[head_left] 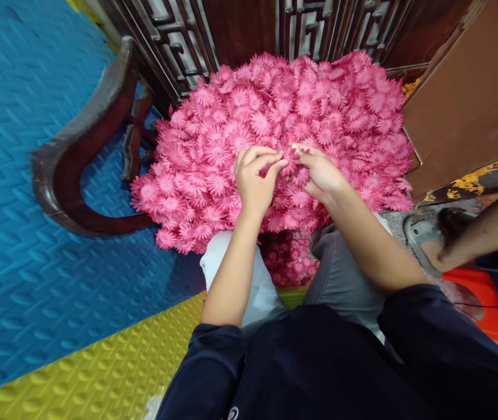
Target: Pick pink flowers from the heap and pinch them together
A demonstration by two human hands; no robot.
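A broad heap of pink artificial flower heads (214, 154) lies in front of my knees. Over its middle, my left hand (258, 178) pinches the edge of one pink flower (290, 160) between thumb and fingers. My right hand (321, 172) grips the same flower from the other side, its thumb and forefinger at the petals. The flower is held just above the heap, and the fingers partly cover it. Some fingertips of my right hand are hidden among the petals.
To the left, a dark curved wooden armrest (67, 151) stands over a blue textured mat (8, 233). Behind the heap is dark carved wood panelling (240, 29). A brown board (467, 99) leans at right, near another person's sandalled foot (428, 242) and yellow petals (472, 181).
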